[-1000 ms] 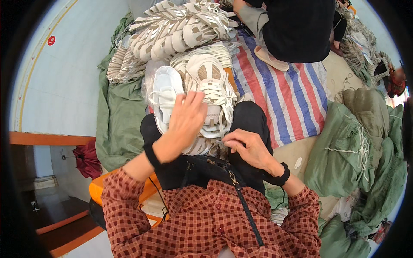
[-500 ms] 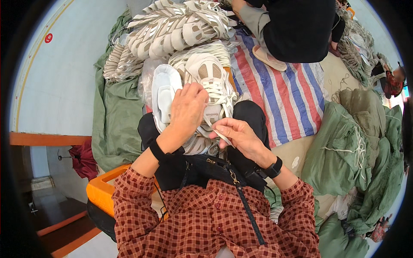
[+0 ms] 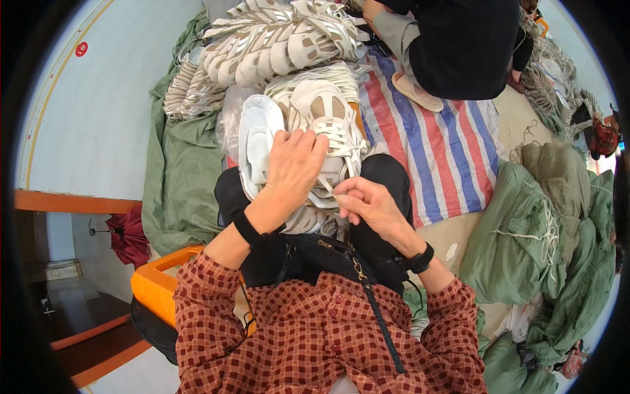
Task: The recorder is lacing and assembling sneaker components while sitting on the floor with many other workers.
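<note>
A beige and white sneaker upper (image 3: 321, 102) with white laces rests over my lap, toe pointing away from me. My left hand (image 3: 294, 167) lies over its left side with fingers bent; the fingertips grip its edge and are partly hidden. My right hand (image 3: 371, 207), near the upper's heel end, pinches a white shoelace (image 3: 326, 184) between thumb and fingers. The lace runs up from that pinch toward the upper. Left of the upper is a white, foot-shaped lining piece (image 3: 252, 141), partly behind my left hand.
Beyond my lap are stacked shoe uppers (image 3: 275, 49). A striped sheet (image 3: 436, 154) covers the floor at right, where a person in dark clothes (image 3: 462, 49) sits. Green sacks (image 3: 515, 230) lie farther right. An orange plastic seat (image 3: 154, 282) is at my left.
My right hand has shifted slightly right, its fingers closing more tightly near the lace's end. The left hand stays on the upper. The whole view has shifted a little.
</note>
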{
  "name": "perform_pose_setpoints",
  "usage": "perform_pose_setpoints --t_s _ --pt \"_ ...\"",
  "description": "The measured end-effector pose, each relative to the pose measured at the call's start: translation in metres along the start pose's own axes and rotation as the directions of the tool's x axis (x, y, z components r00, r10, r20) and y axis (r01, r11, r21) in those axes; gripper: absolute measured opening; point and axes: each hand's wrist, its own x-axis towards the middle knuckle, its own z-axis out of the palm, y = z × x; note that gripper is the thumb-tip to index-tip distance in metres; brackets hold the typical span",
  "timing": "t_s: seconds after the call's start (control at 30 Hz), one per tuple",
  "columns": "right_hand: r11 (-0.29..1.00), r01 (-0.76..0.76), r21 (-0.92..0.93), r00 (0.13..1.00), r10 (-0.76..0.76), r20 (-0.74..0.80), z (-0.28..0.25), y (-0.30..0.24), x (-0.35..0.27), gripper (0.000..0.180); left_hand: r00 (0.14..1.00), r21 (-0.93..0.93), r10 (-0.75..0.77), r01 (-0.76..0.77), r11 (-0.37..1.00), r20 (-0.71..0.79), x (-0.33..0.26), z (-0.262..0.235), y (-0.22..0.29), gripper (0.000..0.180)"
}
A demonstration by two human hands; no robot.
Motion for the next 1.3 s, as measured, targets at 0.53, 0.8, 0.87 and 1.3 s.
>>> perform_pose_setpoints --t_s 0.53,0.8,0.87,1.3 --pt "0.491 0.277 -0.826 0.875 -0.485 0.005 -0.107 0.039 -0.047 0.028 0.849 -0.845 -0.382 0.474 0.247 0.365 -0.037 0.021 -0.042 0.018" --pt "0.106 0.374 -0.921 0.629 -0.759 0.168 -0.021 -0.009 0.051 0.018 0.845 -0.893 -0.362 0.445 0.067 0.395 -0.022 0.003 -0.046 0.008" --pt "0.022 0.329 -0.944 0.717 -0.656 0.234 -0.011 -0.011 0.056 0.019 0.821 -0.881 -0.419 0.464 0.094 0.387 -0.030 -0.005 -0.051 0.010" --pt "0.110 0.251 -0.962 0.835 -0.528 0.157 -0.039 -0.026 0.009 0.014 0.802 -0.731 -0.263 0.597 0.329 0.537 -0.028 -0.004 0.034 0.033"
